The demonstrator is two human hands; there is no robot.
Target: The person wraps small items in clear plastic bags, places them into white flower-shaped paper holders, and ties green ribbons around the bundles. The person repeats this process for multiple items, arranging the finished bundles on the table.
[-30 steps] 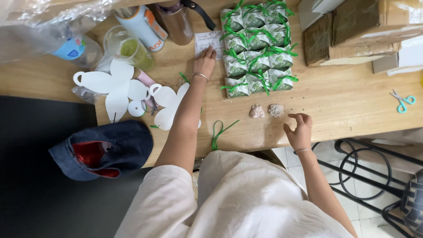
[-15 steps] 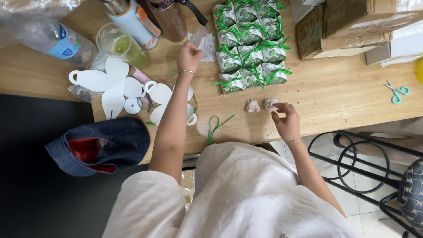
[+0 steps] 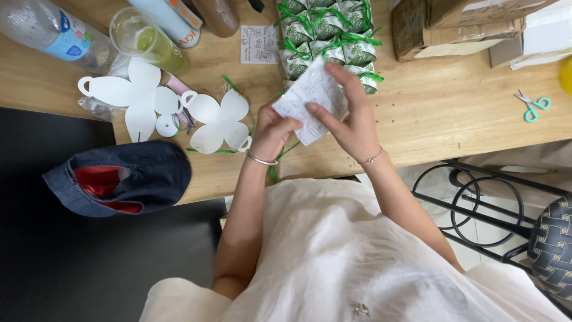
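— What do we have at the far left of the wooden table (image 3: 453, 113)?

— A clear plastic bottle (image 3: 50, 33) lying on its side, then a clear cup (image 3: 140, 37) with yellow-green liquid. Below them we see white paper cutouts (image 3: 140, 98) shaped like petals, and a dark denim cap (image 3: 119, 177) with a red lining resting at the table's near edge.

— And in the middle?

— Our left hand (image 3: 271, 131) and our right hand (image 3: 351, 119) meet above the table edge, both pinching one printed paper sheet (image 3: 313, 98). The left grips its lower left edge between thumb and fingers; the right has its thumb under the sheet and its fingers curled over the top. The sheet is tilted and held in the air, just in front of the packets.

— Which packets?

— A block of small wrapped packets (image 3: 328, 36) tied with green ribbon, with a second small printed slip (image 3: 258, 43) lying flat beside them.

— Further right?

— Brown cardboard boxes (image 3: 441, 24), and small teal-handled scissors (image 3: 532, 106) well apart from our hands.
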